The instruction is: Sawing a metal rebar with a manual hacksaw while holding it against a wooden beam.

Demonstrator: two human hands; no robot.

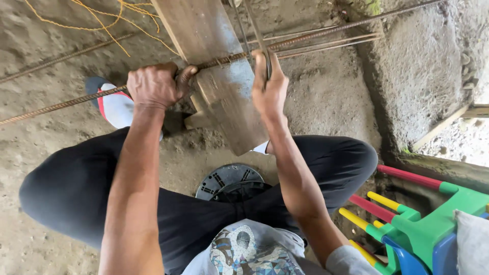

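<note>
Gripping the long rebar (224,61) where it crosses the wooden plank (224,97), the left hand (153,86) has fingers clamped around it. Right hand (269,89) clamps a thin steel rod (257,35); it seems a bending step, needing firm leverage.

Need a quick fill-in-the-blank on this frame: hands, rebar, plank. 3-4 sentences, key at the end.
1. The left hand is closed around the long ribbed ____.
2. The rebar lies across a wooden ____.
3. The right hand grips thin metal rods that run ____ the rebar.
4. The yellow string lies on the dirt ground at the upper ____ of the view.

Missing words: rebar; plank; across; left
</note>
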